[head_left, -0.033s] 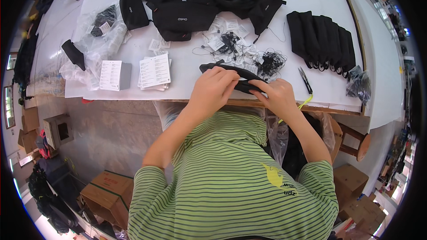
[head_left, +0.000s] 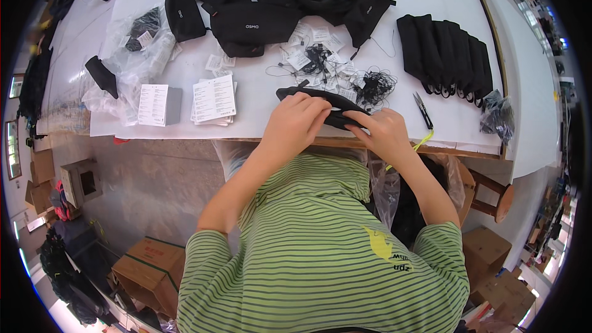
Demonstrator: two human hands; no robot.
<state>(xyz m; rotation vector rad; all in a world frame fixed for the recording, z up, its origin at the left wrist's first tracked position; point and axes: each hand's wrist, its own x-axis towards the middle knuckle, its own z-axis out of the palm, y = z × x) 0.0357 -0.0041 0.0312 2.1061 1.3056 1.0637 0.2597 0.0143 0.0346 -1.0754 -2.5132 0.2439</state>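
Note:
Both my hands hold a black fabric pouch (head_left: pixel 343 103) at the table's front edge. My left hand (head_left: pixel 297 120) grips its left part, thumb and fingers closed on the fabric. My right hand (head_left: pixel 387 132) pinches the right part. Between the hands the pouch gapes slightly, and a bit of something white shows there; what it is I cannot make out. Just beyond lie a tangle of black hang-tag strings (head_left: pixel 376 87) and a heap of small white labels (head_left: pixel 299 60). Right of my right hand, thread snips (head_left: pixel 423 111) lie with a yellow-green cord attached.
Black bags (head_left: pixel 265 21) are piled at the back. A row of black pouches (head_left: pixel 441 55) lies at the right, by a small clear bag (head_left: pixel 497 117). Two stacks of printed white cards (head_left: pixel 214 98) and crumpled clear plastic (head_left: pixel 139 68) are at the left. Cardboard boxes (head_left: pixel 148 271) stand below.

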